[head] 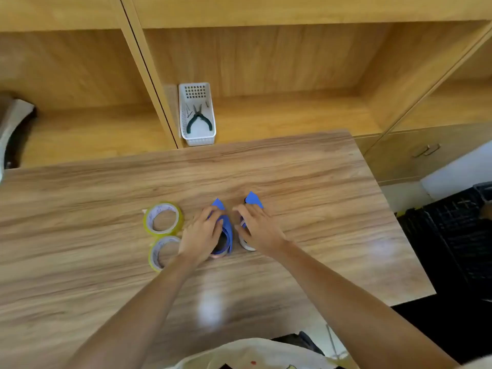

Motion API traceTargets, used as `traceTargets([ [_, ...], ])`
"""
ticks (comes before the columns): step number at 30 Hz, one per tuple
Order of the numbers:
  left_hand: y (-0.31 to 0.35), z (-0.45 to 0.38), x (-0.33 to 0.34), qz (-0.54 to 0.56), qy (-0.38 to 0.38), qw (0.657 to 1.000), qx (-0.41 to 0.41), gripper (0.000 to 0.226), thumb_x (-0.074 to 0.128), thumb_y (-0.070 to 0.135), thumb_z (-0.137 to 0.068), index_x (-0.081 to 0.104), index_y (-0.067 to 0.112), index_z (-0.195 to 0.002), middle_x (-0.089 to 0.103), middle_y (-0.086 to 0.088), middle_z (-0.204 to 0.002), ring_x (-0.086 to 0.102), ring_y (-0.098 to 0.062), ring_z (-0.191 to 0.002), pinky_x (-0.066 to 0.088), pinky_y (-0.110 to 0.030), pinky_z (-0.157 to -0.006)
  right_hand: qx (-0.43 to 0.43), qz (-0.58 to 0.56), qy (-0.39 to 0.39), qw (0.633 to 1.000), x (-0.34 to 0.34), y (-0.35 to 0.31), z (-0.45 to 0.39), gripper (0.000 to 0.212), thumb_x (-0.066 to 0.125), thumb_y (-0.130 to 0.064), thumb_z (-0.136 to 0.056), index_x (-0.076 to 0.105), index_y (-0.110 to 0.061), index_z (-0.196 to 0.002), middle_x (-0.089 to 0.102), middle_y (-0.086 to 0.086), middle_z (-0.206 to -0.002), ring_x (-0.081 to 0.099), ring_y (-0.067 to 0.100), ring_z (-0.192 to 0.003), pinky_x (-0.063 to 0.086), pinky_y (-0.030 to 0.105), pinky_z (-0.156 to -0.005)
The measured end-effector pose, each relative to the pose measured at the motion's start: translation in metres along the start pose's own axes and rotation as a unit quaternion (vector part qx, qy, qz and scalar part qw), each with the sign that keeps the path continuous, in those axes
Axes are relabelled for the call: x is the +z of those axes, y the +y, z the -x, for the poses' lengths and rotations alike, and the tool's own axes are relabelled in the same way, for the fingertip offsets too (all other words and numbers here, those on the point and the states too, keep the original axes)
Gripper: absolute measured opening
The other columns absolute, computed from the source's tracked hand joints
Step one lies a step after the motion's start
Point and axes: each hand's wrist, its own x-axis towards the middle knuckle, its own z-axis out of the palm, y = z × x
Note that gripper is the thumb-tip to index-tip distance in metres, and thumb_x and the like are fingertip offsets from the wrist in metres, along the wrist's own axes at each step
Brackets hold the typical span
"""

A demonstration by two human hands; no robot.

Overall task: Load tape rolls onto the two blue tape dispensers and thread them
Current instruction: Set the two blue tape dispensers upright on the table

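Two blue tape dispensers stand side by side on the wooden table (319, 182). My left hand (201, 233) lies over the left dispenser (226, 230), fingers curled onto it. My right hand (257, 227) covers the right dispenser (254, 199), of which only the blue tip and a pale lower edge show. Two yellowish clear tape rolls lie flat to the left: one farther (163, 218), one nearer (162, 251), the nearer partly behind my left wrist. Whether either dispenser carries a roll is hidden by my hands.
A white plastic basket (197, 114) holding dark-handled pliers sits on the wooden shelf beyond the table's far edge. A black crate (452, 235) stands on the floor to the right. The table's right edge runs diagonally near my right arm.
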Motion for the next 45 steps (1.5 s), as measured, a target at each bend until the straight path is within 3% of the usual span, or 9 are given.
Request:
traceTargets([
  [3, -0.012, 0.017, 0.004, 0.054, -0.001, 0.999, -0.004, 0.047, 0.043, 0.052, -0.089, 0.052, 0.023, -0.124, 0.057, 0.002, -0.122, 0.055, -0.023, -0.11, 0.048, -0.039, -0.09, -0.022, 0.005, -0.055, 0.998, 0.012, 0.006, 0.006, 0.063, 0.064, -0.044, -0.087, 0.045, -0.016, -0.14, 0.054, 0.002, -0.136, 0.047, 0.028, -0.13, 0.04, 0.043, -0.102],
  [7, -0.022, 0.035, 0.015, 0.009, -0.045, 0.999, -0.002, 0.08, 0.057, 0.072, -0.073, 0.044, 0.024, -0.136, 0.048, 0.003, -0.135, 0.046, -0.019, -0.122, 0.038, -0.036, -0.102, -0.014, 0.012, -0.101, 0.995, 0.03, 0.006, 0.012, 0.093, 0.071, -0.051, -0.08, 0.024, -0.021, -0.154, 0.028, -0.003, -0.159, 0.024, 0.022, -0.148, 0.024, 0.044, -0.116],
  [10, -0.023, 0.036, 0.024, 0.001, -0.067, 0.998, -0.009, 0.088, 0.056, 0.074, -0.07, 0.037, 0.023, -0.14, 0.045, -0.001, -0.139, 0.048, -0.024, -0.126, 0.039, -0.041, -0.106, -0.009, 0.028, -0.109, 0.994, 0.041, 0.001, 0.012, 0.091, 0.07, -0.038, -0.084, 0.018, -0.019, -0.156, 0.022, 0.0, -0.163, 0.019, 0.025, -0.15, 0.022, 0.045, -0.117],
  [16, -0.02, 0.031, 0.028, 0.027, -0.065, 0.997, -0.032, 0.086, 0.073, 0.051, -0.071, 0.034, 0.022, -0.142, 0.045, -0.007, -0.139, 0.051, -0.03, -0.124, 0.044, -0.043, -0.102, 0.006, 0.044, -0.101, 0.994, 0.056, -0.003, 0.01, 0.089, 0.069, -0.031, -0.084, 0.019, -0.015, -0.156, 0.024, 0.006, -0.162, 0.022, 0.03, -0.15, 0.026, 0.047, -0.117],
  [25, -0.032, 0.033, 0.026, -0.002, -0.076, 0.997, -0.014, 0.09, 0.078, 0.037, -0.069, 0.03, 0.023, -0.144, 0.043, -0.004, -0.142, 0.049, -0.028, -0.128, 0.037, -0.041, -0.11, 0.016, 0.073, -0.102, 0.992, 0.048, 0.006, 0.015, 0.079, 0.054, -0.013, -0.092, 0.01, -0.02, -0.158, 0.014, 0.001, -0.166, 0.014, 0.028, -0.153, 0.018, 0.048, -0.122],
  [30, -0.028, 0.033, 0.026, 0.015, -0.075, 0.997, -0.026, 0.092, 0.078, 0.032, -0.069, 0.027, 0.024, -0.146, 0.042, -0.004, -0.141, 0.048, -0.029, -0.127, 0.038, -0.039, -0.109, 0.021, 0.1, -0.097, 0.99, 0.047, 0.008, 0.015, 0.08, 0.059, -0.017, -0.092, 0.014, -0.023, -0.157, 0.023, 0.003, -0.163, 0.021, 0.03, -0.151, 0.022, 0.049, -0.12],
  [37, -0.019, 0.04, 0.015, 0.059, -0.055, 0.997, -0.017, 0.089, 0.074, 0.033, -0.069, 0.027, 0.03, -0.145, 0.04, -0.002, -0.137, 0.047, -0.026, -0.125, 0.041, -0.04, -0.105, 0.037, 0.124, -0.144, 0.981, 0.039, 0.006, 0.009, 0.077, 0.055, -0.027, -0.098, 0.005, -0.026, -0.157, 0.015, 0.007, -0.165, 0.006, 0.03, -0.153, 0.013, 0.047, -0.122],
  [41, -0.012, 0.051, 0.004, 0.089, 0.011, 0.996, 0.0, 0.085, 0.074, 0.037, -0.068, 0.033, 0.032, -0.142, 0.042, 0.001, -0.136, 0.048, -0.023, -0.125, 0.045, -0.04, -0.1, 0.031, 0.082, -0.145, 0.986, 0.026, -0.001, 0.008, 0.061, 0.045, -0.022, -0.103, 0.014, -0.026, -0.156, 0.013, 0.004, -0.165, 0.004, 0.028, -0.153, 0.013, 0.047, -0.123],
  [45, -0.01, 0.073, -0.001, 0.097, 0.038, 0.995, -0.002, 0.087, 0.074, 0.038, -0.066, 0.033, 0.033, -0.143, 0.04, 0.002, -0.139, 0.046, -0.021, -0.127, 0.043, -0.04, -0.1, 0.013, 0.007, -0.079, 0.997, 0.02, -0.004, 0.01, 0.049, 0.046, -0.012, -0.101, 0.037, -0.024, -0.148, 0.035, 0.002, -0.156, 0.023, 0.025, -0.149, 0.025, 0.044, -0.118],
])
